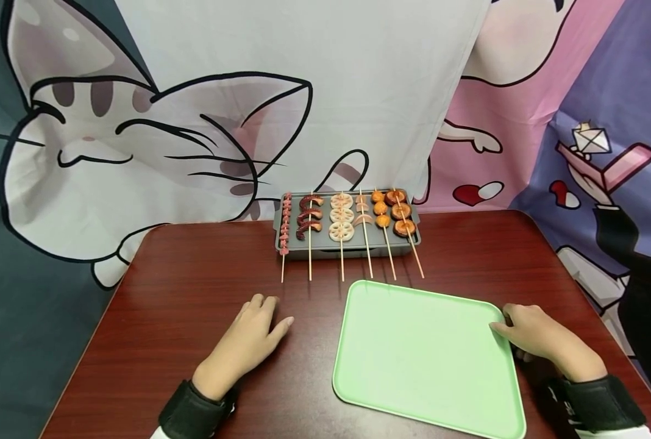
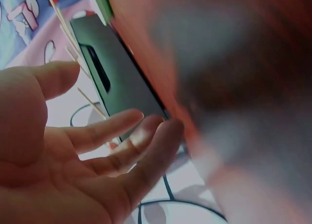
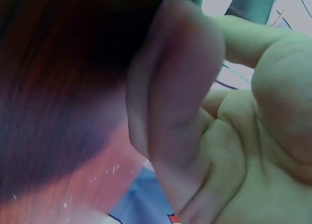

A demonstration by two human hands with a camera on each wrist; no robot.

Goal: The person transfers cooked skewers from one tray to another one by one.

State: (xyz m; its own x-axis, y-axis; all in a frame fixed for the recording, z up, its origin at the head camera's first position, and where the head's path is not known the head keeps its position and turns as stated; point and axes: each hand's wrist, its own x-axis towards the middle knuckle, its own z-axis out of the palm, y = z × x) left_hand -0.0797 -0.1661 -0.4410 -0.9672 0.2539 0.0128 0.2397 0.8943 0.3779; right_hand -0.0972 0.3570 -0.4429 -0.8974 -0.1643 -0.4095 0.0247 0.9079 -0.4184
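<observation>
A light green rectangular tray (image 1: 424,360) lies on the table, slightly turned, right of centre. My right hand (image 1: 539,338) pinches its upper right edge, thumb on the rim and fingers curled below; in the right wrist view the curled fingers (image 3: 180,87) reach up to a sliver of green. My left hand (image 1: 249,341) is over the table left of the tray, apart from it, holding nothing, fingers relaxed. Beyond both hands stands a grey grill pan (image 1: 325,247) with several food skewers across it, including lotus root slices (image 1: 341,216) and mushroom slices (image 1: 401,211).
The dark red-brown wooden table (image 1: 194,280) ends at the back against a printed cloth (image 1: 358,73) with cartoon animals. Skewer sticks (image 1: 310,262) overhang the pan's front, close to the tray's far edge. A dark shape (image 1: 649,311) appears beyond the table's right side.
</observation>
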